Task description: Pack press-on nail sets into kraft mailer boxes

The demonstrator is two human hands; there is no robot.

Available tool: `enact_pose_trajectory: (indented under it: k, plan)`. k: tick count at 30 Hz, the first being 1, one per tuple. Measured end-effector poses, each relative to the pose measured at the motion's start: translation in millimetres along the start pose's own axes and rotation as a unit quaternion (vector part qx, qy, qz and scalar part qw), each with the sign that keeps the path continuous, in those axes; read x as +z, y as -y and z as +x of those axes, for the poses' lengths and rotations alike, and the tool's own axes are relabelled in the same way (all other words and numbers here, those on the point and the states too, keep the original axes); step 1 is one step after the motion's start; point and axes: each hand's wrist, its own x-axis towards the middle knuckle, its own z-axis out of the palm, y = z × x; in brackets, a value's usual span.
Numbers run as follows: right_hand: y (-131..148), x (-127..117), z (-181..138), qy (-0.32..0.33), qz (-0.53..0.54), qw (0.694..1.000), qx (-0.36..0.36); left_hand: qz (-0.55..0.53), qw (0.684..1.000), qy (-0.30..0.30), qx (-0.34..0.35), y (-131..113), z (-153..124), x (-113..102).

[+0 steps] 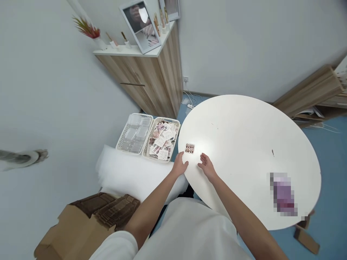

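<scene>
A small card of press-on nails [189, 148], two rows in dark red-brown tones, lies flat near the left edge of the white oval table [244, 130]. Just below the card's left corner is my left hand [180, 165], its thumb apart from the fingers and nothing visible in it. On the card's other side, a short gap away, my right hand [207, 167] hovers over the tabletop with fingers stretched and thumb apart, holding nothing.
Left of the table stand a basket of nail cards [176, 135] and a basket of clear plastic boxes [119, 139]. White wrap roll [121, 173] and cardboard box [73, 231] sit nearer. A pixelated purple object [284, 195] lies right; a wooden cabinet [168, 57] stands behind.
</scene>
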Motion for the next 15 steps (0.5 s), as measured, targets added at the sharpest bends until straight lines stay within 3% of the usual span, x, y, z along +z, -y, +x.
enact_pose_trajectory:
  k: [3,9,15]
  plan:
    - [-3,-15,-22,0.011,-0.007,1.000,-0.025,-0.012,1.000,-0.006,-0.017,1,-36,3]
    - [-6,-42,-63,0.042,-0.066,0.995,-0.065,-0.063,0.992,0.062,-0.087,-6,-106,9]
    - [-5,-60,-97,0.104,-0.015,0.994,-0.002,-0.051,0.994,0.070,-0.070,-31,-149,19]
